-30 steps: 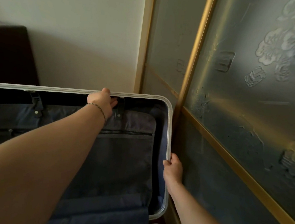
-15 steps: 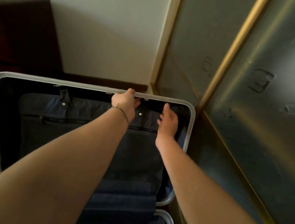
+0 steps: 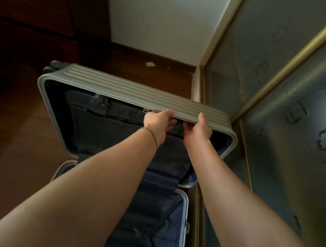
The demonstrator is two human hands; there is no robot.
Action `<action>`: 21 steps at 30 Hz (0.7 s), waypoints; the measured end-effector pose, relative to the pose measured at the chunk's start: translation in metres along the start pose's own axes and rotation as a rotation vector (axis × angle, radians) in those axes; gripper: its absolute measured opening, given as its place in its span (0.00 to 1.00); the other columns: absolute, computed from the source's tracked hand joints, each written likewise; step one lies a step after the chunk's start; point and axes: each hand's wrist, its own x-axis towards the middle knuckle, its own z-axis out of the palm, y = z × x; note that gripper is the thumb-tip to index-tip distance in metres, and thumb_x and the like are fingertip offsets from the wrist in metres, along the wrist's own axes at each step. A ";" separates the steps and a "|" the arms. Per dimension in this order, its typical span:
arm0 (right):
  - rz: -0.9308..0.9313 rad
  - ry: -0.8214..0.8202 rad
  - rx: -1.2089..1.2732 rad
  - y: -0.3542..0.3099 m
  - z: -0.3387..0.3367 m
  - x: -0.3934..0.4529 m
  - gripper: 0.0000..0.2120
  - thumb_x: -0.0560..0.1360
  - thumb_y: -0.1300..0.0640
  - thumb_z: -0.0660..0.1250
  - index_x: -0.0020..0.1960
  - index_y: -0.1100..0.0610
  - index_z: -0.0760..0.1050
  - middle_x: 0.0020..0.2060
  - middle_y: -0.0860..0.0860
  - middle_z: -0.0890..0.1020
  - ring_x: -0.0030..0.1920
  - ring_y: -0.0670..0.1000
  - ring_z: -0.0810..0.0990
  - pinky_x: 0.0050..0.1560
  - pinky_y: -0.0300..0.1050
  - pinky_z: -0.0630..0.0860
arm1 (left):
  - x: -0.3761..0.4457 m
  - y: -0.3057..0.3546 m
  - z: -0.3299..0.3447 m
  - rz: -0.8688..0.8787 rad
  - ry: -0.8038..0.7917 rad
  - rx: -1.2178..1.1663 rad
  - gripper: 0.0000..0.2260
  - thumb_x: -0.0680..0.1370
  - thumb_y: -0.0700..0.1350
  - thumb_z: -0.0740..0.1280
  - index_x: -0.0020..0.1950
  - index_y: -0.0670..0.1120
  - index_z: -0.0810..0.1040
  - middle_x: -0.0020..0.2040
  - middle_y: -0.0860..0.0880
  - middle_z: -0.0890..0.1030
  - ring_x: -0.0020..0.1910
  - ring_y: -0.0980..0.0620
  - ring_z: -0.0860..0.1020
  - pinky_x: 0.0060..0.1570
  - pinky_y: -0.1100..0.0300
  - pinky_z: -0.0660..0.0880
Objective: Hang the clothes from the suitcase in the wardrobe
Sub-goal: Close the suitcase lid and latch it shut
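Seemingly from directly above, the head camera looked down both bare forearms to a silver suitcase (image 3: 121, 90) lying open on a dark wooden floor (image 3: 13, 147). Its ribbed lid stood raised and tilted, the far edge uppermost, with the lower shell (image 3: 183, 211) nearest the person. The left hand (image 3: 158, 122), a thin chain bracelet (image 3: 150, 134) at its wrist, gripped the lid's upper rim, its fingers curled under the edge and the thumb on top. The right hand (image 3: 200, 129) held the same rim just beside it, thumb laid over the ribbed outer face, fingers tucked beneath and mostly hidden. The two hands were near each other but apart.

Inside the lid, a dark blue zipped divider panel (image 3: 105, 125) covered the contents, fastened by small strap clips near the top. Dark blue lining (image 3: 157, 204) ran down through the hinge into the lower shell; whether any clothes lay there could not be told. Two dark wheels (image 3: 52, 66) showed at the lid's far left corner.

Just beside the suitcase on the right stood the wardrobe (image 3: 298, 138), its sliding doors of frosted, patterned glass framed in brass-coloured strips. A pale wall (image 3: 160, 17) rose beyond, with dark wooden furniture (image 3: 39, 7) at upper left and a small white scrap (image 3: 149, 64) on the floor near the skirting.
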 end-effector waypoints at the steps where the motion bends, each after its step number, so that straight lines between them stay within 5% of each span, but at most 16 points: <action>1: 0.012 -0.004 0.011 0.000 -0.005 -0.006 0.11 0.78 0.54 0.66 0.57 0.58 0.70 0.50 0.57 0.79 0.40 0.53 0.80 0.35 0.46 0.78 | -0.008 -0.002 -0.003 -0.014 -0.011 -0.015 0.09 0.77 0.40 0.69 0.54 0.37 0.77 0.39 0.46 0.81 0.36 0.52 0.81 0.42 0.57 0.81; 9: 0.089 0.011 0.054 0.014 -0.057 -0.062 0.13 0.77 0.58 0.66 0.61 0.57 0.72 0.55 0.58 0.79 0.44 0.53 0.79 0.36 0.47 0.77 | -0.058 0.007 -0.100 -0.123 0.155 -0.097 0.17 0.75 0.53 0.70 0.57 0.42 0.76 0.51 0.46 0.81 0.43 0.50 0.80 0.45 0.53 0.79; 12: 0.069 0.024 0.070 0.030 -0.082 -0.088 0.12 0.78 0.57 0.66 0.61 0.57 0.72 0.53 0.58 0.79 0.44 0.54 0.80 0.37 0.46 0.78 | -0.076 0.017 -0.149 -0.066 0.198 -0.205 0.15 0.80 0.46 0.63 0.64 0.41 0.72 0.57 0.45 0.79 0.51 0.49 0.79 0.51 0.56 0.76; 15: 0.060 0.048 0.080 0.050 -0.113 -0.113 0.14 0.78 0.56 0.65 0.62 0.57 0.71 0.54 0.57 0.79 0.45 0.54 0.80 0.39 0.48 0.79 | -0.102 0.016 -0.190 -0.096 0.253 -0.238 0.16 0.81 0.44 0.61 0.66 0.39 0.70 0.62 0.42 0.77 0.59 0.43 0.78 0.48 0.58 0.77; 21: 0.099 0.119 0.083 0.097 -0.187 -0.162 0.17 0.79 0.54 0.64 0.66 0.57 0.70 0.58 0.57 0.79 0.51 0.57 0.80 0.43 0.53 0.80 | -0.174 -0.031 -0.251 -0.187 0.327 -0.127 0.18 0.79 0.55 0.64 0.64 0.46 0.69 0.54 0.47 0.77 0.50 0.45 0.82 0.49 0.52 0.81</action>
